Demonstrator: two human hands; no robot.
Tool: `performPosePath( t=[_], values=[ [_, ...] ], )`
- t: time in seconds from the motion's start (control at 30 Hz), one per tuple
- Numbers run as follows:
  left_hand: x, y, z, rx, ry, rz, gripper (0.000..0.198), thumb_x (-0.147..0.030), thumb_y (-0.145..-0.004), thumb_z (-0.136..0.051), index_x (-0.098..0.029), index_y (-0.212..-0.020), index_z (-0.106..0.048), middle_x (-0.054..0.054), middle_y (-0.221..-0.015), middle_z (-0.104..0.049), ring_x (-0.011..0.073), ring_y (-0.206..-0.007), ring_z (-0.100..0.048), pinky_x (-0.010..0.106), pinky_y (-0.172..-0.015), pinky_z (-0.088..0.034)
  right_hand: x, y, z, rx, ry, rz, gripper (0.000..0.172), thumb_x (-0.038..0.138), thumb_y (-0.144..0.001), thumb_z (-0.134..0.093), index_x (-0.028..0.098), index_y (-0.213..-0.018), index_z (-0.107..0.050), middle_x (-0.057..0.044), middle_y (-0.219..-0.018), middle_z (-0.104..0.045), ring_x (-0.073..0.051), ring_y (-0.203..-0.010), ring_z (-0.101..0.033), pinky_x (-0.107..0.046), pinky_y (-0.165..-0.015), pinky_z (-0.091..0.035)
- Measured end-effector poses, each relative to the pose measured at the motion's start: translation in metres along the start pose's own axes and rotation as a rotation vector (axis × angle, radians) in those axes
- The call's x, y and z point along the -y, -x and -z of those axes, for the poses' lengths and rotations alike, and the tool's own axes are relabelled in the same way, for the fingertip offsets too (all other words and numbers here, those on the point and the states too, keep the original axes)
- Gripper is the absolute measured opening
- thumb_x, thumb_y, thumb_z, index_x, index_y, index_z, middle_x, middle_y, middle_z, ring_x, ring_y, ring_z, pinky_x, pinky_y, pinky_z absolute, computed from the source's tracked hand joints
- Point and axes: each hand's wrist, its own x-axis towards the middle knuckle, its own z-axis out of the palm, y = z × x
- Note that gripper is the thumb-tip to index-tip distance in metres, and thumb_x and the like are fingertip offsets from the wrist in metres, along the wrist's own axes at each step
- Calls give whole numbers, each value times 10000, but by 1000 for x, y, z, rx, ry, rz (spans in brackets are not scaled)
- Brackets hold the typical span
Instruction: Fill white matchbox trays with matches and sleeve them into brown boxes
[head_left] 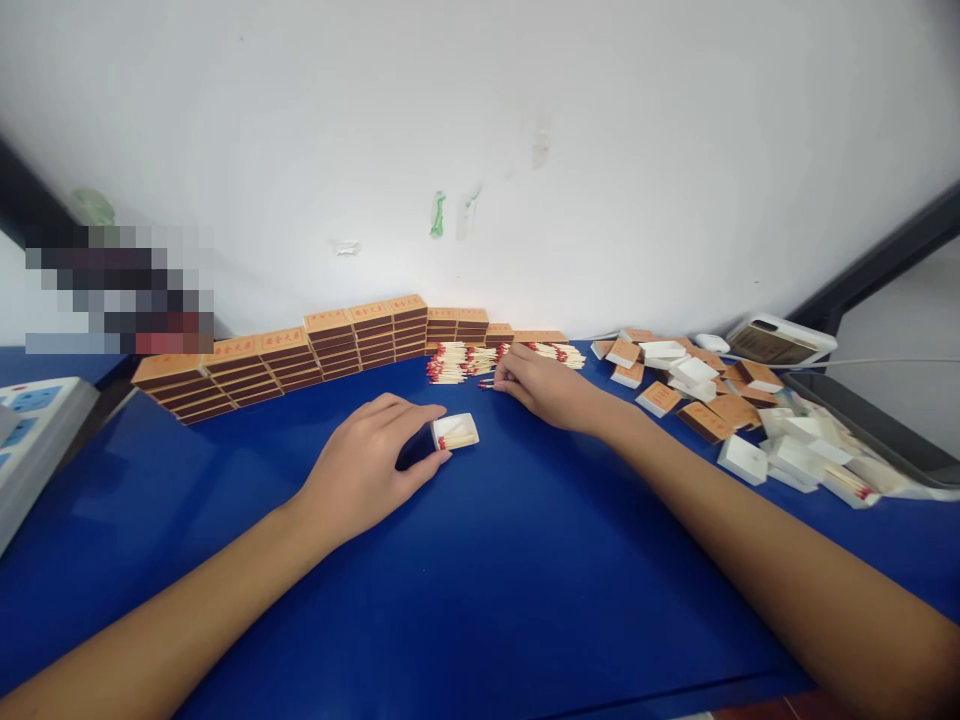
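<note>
My left hand (379, 450) grips the left end of a small white matchbox tray (466, 425) between thumb and fingers. Several red-tipped matches (459, 440) lie inside that tray, which rests on the blue table. Farther back, my right hand (536, 383) is closed in a pinch at the front of the loose match piles. Red match heads (486, 384) poke out at its fingertips. One pile of matches (448, 363) lies to the left of this hand, and another pile (562, 354) shows behind it, partly covered by the hand.
Stacked orange matchboxes (330, 345) line the wall from left to centre. On the right lie loose matchbox sleeves (705, 422) and white trays (742, 459). A dark phone-like slab (877, 425) and a white device (784, 340) with a cable sit beyond. Booklets (37, 430) stand far left.
</note>
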Motion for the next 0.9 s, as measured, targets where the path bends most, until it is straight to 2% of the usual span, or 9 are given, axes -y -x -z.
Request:
performPosePath(
  t=[0.2, 0.43, 0.57, 0.67, 0.9],
  values=[
    [0, 0, 0, -1, -2, -6, 345, -307, -975, -736, -177, -1291, -689, 79, -1142, -795, 267, -1063, -712, 458, -953, -596, 10, 5, 4, 45, 41, -33, 156, 214, -1084, -445, 195, -991, -570, -123, -1091, -600, -226, -864, -613, -351, -774, -466],
    [0, 0, 1, -4, -6, -2, 354, -319, -978, -727, -183, -1302, -688, 80, -1137, -794, 269, -1061, -717, 451, -936, -605, 45, 22, 11, 18, -106, 101, 174, 248, -1111, -407, 209, -998, -533, -83, -1071, -591, -190, -816, -589, -324, -725, -455],
    [-1, -1, 0, -13, -2, -13, 349, -312, -977, -725, -164, -1291, -685, 83, -1128, -794, 268, -1043, -719, 454, -923, -607, 69, 28, 7, 9, -4, 178, 137, 136, -1077, -430, 194, -1024, -542, -94, -1116, -585, -182, -802, -578, -322, -718, -444],
    [-1, -1, 0, -11, 8, -28, 331, -301, -979, -719, -162, -1278, -685, 87, -1144, -792, 268, -1050, -720, 457, -933, -603, 78, 28, 1, 17, 112, 190, 161, 73, -1048, -434, 172, -1064, -560, -109, -1141, -582, -186, -798, -579, -323, -689, -430],
    [-1, -1, 0, -4, 24, -36, 338, -296, -974, -730, -172, -1285, -681, 83, -1136, -787, 267, -1063, -711, 442, -942, -595, 88, 26, -9, -29, 203, 178, 142, 188, -1089, -468, 161, -1055, -603, -103, -1091, -603, -198, -810, -590, -312, -593, -372]
  ],
)
